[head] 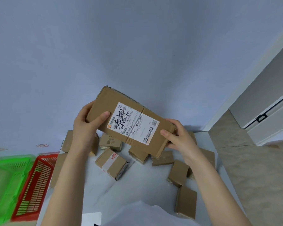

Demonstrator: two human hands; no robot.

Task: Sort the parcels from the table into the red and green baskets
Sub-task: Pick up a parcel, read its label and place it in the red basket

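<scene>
The flat labelled parcel (131,123) is lifted above the worktop (137,190), tilted, label facing up. The left hand (87,121) grips its upper-left end; the right hand (178,136) pinches its lower-right end.

Labelled parcel (131,121) between left hand (86,123) and right hand (180,136), above table (137,185).

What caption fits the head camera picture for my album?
Left hand and right hand hold a labelled parcel above the table.
</scene>
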